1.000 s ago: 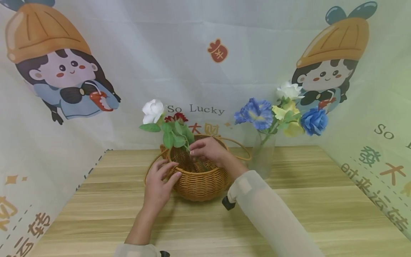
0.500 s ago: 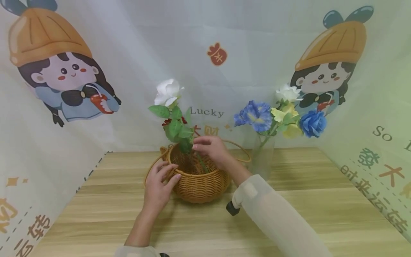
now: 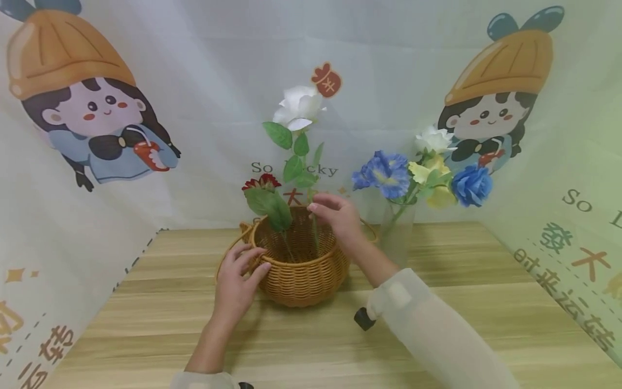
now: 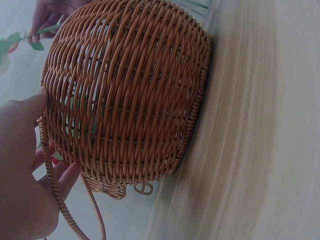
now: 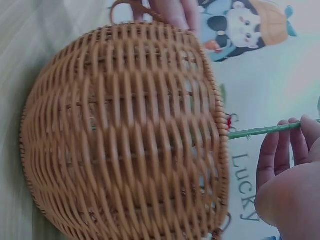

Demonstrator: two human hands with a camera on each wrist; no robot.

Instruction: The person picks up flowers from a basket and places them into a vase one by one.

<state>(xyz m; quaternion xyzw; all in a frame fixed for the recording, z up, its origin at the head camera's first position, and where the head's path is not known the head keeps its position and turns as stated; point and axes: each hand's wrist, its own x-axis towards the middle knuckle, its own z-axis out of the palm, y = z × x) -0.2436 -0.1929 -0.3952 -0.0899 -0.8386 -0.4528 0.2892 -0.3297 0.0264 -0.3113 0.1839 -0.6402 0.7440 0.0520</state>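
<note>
Right hand is above the right half of the wicker basket, thumb and fingers pinching a green stem. Stem belongs to a white rose, bloom upright high over the basket, green leaves partway down, lower end of the stem inside the basket. Left hand is at the basket's near-left rim, gripping it between thumb and fingers; left wrist view shows a wrapped wicker handle running across that hand, fingertips on the outer wall.

Basket sits upright on the table. Red flower is over the basket's back-left side, big leaves below the bloom, a thin stem going down inside the basket. Another handle sticks out on the basket's right, partly behind the right forearm.

Right of the basket, a bit back: clear vase with ruffled blue-purple flower, yellow flowers, second white rose, blue rose. Cream sleeve in front of the basket on the right, dark block by its cuff. Wood-grain table under the basket, pale printed cloth behind it, orange-capped cartoon figures both sides.
</note>
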